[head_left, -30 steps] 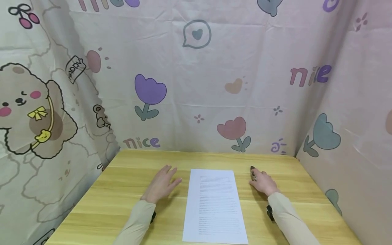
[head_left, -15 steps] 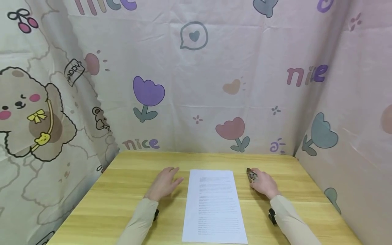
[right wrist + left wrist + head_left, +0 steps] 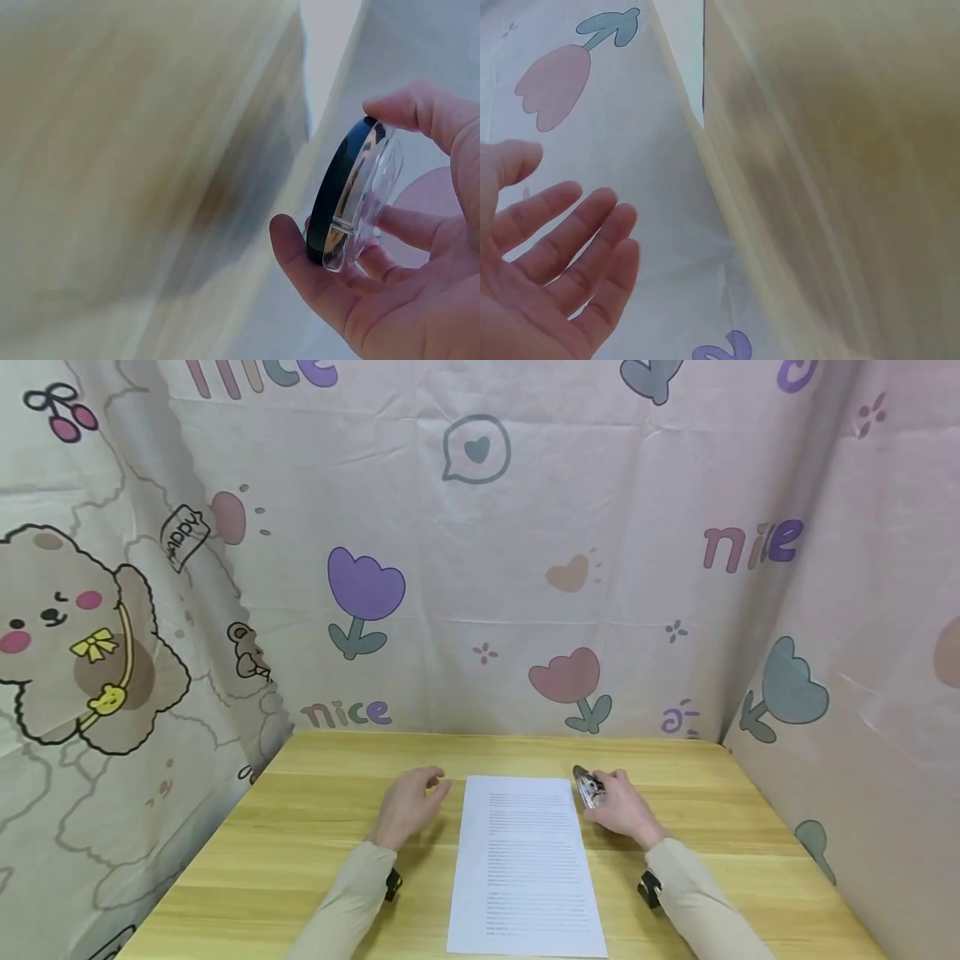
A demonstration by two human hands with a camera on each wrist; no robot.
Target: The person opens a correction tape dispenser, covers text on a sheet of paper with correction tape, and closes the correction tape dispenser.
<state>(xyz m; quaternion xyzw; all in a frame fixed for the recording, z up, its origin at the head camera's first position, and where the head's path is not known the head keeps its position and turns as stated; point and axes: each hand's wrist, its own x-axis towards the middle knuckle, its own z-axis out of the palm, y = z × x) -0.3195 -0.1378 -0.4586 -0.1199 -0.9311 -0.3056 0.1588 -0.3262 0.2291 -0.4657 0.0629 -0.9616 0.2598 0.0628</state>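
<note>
A small flat oval case (image 3: 588, 787) with one dark end is gripped by my right hand (image 3: 626, 810) above the table, at the paper's upper right corner. The right wrist view gives the case (image 3: 352, 195) a black side and a clear, glossy cover, held by its edges between thumb and fingers; its exact kind is not plain. A white printed sheet of paper (image 3: 528, 868) lies flat between the two hands. To its left, my left hand (image 3: 408, 806) hovers with loosely bent fingers and holds nothing; its palm (image 3: 525, 300) shows in the left wrist view.
The wood-grain table (image 3: 300, 827) reaches back to a patterned cloth (image 3: 480, 568), which also hangs at both sides. A dark wrist device (image 3: 649, 890) sits at the right cuff and another dark device (image 3: 393, 884) at the left.
My right hand has moved left with the oval case, from the table's right part to the paper's upper corner. My left hand has shifted slightly rightward, its fingers now more bent.
</note>
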